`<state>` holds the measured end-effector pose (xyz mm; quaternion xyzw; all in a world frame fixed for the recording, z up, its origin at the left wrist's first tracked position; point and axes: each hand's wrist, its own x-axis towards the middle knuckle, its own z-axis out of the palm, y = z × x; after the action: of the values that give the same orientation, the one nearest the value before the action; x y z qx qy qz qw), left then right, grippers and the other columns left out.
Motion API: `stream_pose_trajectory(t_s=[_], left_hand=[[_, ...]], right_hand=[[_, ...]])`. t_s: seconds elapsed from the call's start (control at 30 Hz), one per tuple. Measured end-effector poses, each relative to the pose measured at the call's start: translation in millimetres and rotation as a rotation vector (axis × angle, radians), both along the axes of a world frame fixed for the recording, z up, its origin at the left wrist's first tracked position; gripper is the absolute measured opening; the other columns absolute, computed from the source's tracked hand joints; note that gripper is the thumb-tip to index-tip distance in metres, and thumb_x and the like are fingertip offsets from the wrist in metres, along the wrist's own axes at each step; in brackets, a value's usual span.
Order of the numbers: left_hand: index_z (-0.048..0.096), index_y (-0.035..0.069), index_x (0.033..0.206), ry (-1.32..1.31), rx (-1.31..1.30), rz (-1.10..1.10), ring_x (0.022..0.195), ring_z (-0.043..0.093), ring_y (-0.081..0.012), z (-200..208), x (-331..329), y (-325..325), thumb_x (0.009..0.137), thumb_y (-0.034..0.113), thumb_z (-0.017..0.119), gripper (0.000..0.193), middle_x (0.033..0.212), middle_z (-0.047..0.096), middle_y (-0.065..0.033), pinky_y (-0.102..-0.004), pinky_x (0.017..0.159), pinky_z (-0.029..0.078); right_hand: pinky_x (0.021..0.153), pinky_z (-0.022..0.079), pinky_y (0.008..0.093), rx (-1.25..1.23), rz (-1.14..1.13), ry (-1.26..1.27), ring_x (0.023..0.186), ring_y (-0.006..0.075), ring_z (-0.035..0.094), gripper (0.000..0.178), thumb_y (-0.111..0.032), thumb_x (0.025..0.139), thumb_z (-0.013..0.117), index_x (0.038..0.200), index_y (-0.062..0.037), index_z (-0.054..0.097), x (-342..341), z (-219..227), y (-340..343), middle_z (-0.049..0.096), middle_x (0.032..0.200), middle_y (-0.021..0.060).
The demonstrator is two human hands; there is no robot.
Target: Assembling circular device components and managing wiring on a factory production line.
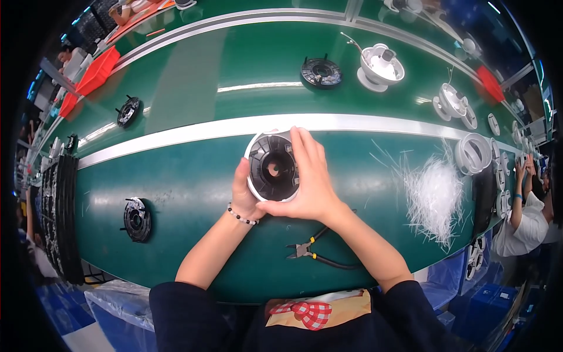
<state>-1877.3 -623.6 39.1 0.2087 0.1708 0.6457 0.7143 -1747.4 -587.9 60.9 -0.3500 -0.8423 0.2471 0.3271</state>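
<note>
Above the middle of the green worktable I hold a round white housing with a black ring-shaped insert, its open centre facing up toward me. My left hand, with a beaded bracelet at the wrist, is closed around the left side. On the other side my right hand wraps the rim, thumb along the near edge and fingers over the far side. Part of a finger shows through the central hole. Diagonal cutters with black and yellow handles lie beneath my right forearm. A loose black round insert rests to the left.
A heap of thin clear plastic strips and white rings lie at right. Black trays are stacked at left. Beyond a pale rail, a green belt carries black inserts and white housings. A co-worker is far right.
</note>
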Motion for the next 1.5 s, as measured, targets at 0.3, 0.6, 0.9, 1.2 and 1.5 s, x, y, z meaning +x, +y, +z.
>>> stream_pose_trajectory(t_s=[0.3, 0.6, 0.9, 1.2, 1.5], left_hand=[[0.02, 0.01, 0.134, 0.007, 0.094, 0.029, 0.112, 0.045, -0.0236, 20, -27, 4, 0.075, 0.038, 0.056, 0.075, 0.124, 0.042, -0.0121, -0.0375, 0.095, 0.037], [0.044, 0.001, 0.115, 0.018, -0.159, 0.26, 0.099, 0.053, -0.0238, 16, -50, 11, 0.078, 0.037, 0.045, 0.052, 0.109, 0.053, -0.0141, -0.0361, 0.088, 0.043], [0.054, 0.0, 0.098, 0.219, -0.258, 0.633, 0.089, 0.057, -0.0233, -74, -201, 140, 0.083, 0.021, 0.04, 0.029, 0.096, 0.059, -0.0128, -0.036, 0.082, 0.046], [0.05, -0.002, 0.11, 1.753, 0.296, 1.357, 0.105, 0.05, -0.0245, -6, -197, 168, 0.076, 0.0, 0.049, 0.034, 0.114, 0.051, -0.0134, -0.0343, 0.09, 0.039], [0.045, 0.001, 0.116, 1.968, -0.003, 0.414, 0.101, 0.051, -0.034, -54, -13, 261, 0.07, 0.04, 0.06, 0.062, 0.107, 0.054, -0.0202, -0.0448, 0.085, 0.039]], right_hand=[[0.091, 0.029, 0.0469, 0.02, -0.06, 0.075, 0.114, 0.0387, 0.032, 0.114, -0.048, 0.045, 0.075, 0.128, 0.0087, 0.021, -36, 10, -5, 0.027, 0.128, 0.0246], [0.096, 0.026, 0.046, 0.04, -0.16, 0.136, 0.116, 0.0397, 0.029, 0.112, -0.048, 0.049, 0.077, 0.128, 0.0072, 0.019, -65, -2, -2, 0.027, 0.128, 0.0266], [0.099, 0.025, 0.046, 0.095, -0.089, -0.116, 0.122, 0.0414, 0.026, 0.071, -0.028, 0.064, 0.073, 0.123, -0.0057, 0.041, 55, 36, -33, 0.025, 0.135, 0.0204], [0.066, 0.047, 0.0342, 0.232, -1.214, -0.335, 0.072, 0.0301, 0.06, 0.029, -0.021, 0.069, 0.065, 0.089, -0.0004, 0.061, 288, 82, 47, 0.061, 0.078, 0.0151], [0.072, 0.049, 0.0417, 0.085, -1.414, -0.911, 0.082, 0.0366, 0.06, 0.02, -0.01, 0.075, 0.05, 0.085, 0.0021, 0.062, 343, 67, 147, 0.061, 0.087, 0.0225]])
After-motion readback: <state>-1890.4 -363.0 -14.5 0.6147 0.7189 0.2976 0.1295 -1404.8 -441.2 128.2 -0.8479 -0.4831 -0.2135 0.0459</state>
